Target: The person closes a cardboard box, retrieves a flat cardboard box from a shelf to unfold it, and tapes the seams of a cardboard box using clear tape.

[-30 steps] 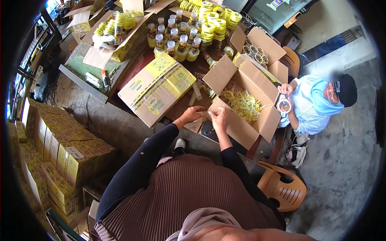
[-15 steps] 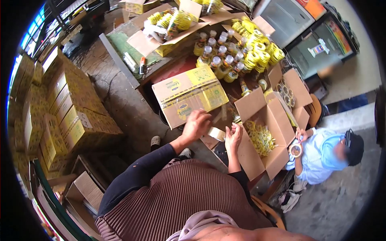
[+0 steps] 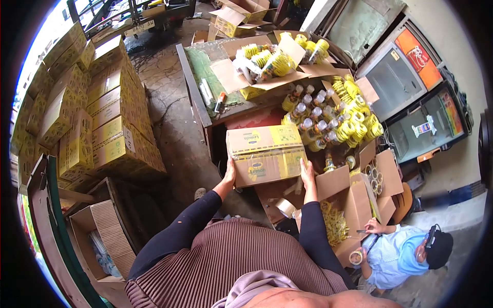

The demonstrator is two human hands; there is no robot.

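Observation:
Between both palms I hold a closed yellow and brown carton (image 3: pixel 266 154) with "Lemon" printed on it. My left hand (image 3: pixel 229 173) presses on its left side, and my right hand (image 3: pixel 307 173) on its right side near the lower corner. A roll of tape (image 3: pixel 285 207) lies just below my right hand, by the open carton. Several capped bottles (image 3: pixel 311 120) stand behind the carton, beside a pile of yellow ring-shaped packs (image 3: pixel 357 105).
Stacked yellow cartons (image 3: pixel 110 118) fill the left. An open box of packs (image 3: pixel 272 61) sits on the green table (image 3: pixel 203 64). At the lower right a co-worker (image 3: pixel 395 254) holds a small round container (image 3: pixel 356 257), near an open carton with yellow strips (image 3: pixel 334 223).
My hands have left the tape roll, which now lies down, and have taken the carton by its two sides. The view has shifted, and the carton sits more level.

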